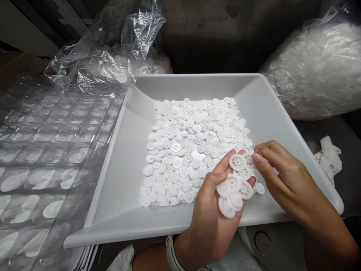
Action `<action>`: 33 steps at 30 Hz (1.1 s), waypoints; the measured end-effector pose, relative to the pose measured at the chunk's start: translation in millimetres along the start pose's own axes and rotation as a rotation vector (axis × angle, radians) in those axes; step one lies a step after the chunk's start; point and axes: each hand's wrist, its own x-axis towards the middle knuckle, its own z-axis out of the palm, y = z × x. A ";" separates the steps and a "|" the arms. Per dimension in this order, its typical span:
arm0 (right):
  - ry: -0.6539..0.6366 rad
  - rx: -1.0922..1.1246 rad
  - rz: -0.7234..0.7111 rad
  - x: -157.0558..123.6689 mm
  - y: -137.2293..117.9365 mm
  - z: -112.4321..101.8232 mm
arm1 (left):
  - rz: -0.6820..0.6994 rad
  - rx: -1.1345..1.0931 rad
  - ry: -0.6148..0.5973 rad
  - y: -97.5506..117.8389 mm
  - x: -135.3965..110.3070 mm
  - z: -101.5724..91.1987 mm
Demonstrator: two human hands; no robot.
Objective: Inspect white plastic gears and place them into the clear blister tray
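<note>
My left hand (208,210) is turned palm up at the near right of a grey-white tray (197,81), cradling several white plastic gear wheels (230,203) under its bent thumb. My right hand (279,173) pinches one spoked gear wheel (249,159) between thumb and forefinger, at the upper edge of that handful. Behind both hands, a broad layer of the same small white gears (180,150) covers the tray's floor. A few of them are partly hidden by my hands.
On the left lie clear plastic blister trays (56,131), with white gears in the nearer pockets. Clear bags of white parts stand at the back left (101,64) and at the right (318,71). A crumpled white cloth (328,158) lies beyond the tray's right edge.
</note>
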 end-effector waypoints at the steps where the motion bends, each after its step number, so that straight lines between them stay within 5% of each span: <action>1: 0.016 0.025 0.001 -0.1 0.3 -0.2 | 0.003 -0.002 -0.007 -0.2 -0.1 -0.2; 11: -0.116 0.449 0.099 7.4 -8.7 3.9 | -0.035 0.009 -0.064 -2.9 -2.1 1.5; 15: -0.125 0.439 0.116 9.9 -10.9 3.6 | -0.050 0.009 -0.120 -2.6 -3.7 1.1; 27: -0.012 0.405 0.084 4.2 -2.4 -16.1 | -0.063 0.030 -0.020 -0.2 -5.4 1.6; 33: 0.013 0.203 0.055 10.2 -11.3 -13.5 | -0.068 0.091 -0.102 -1.2 -5.1 -0.7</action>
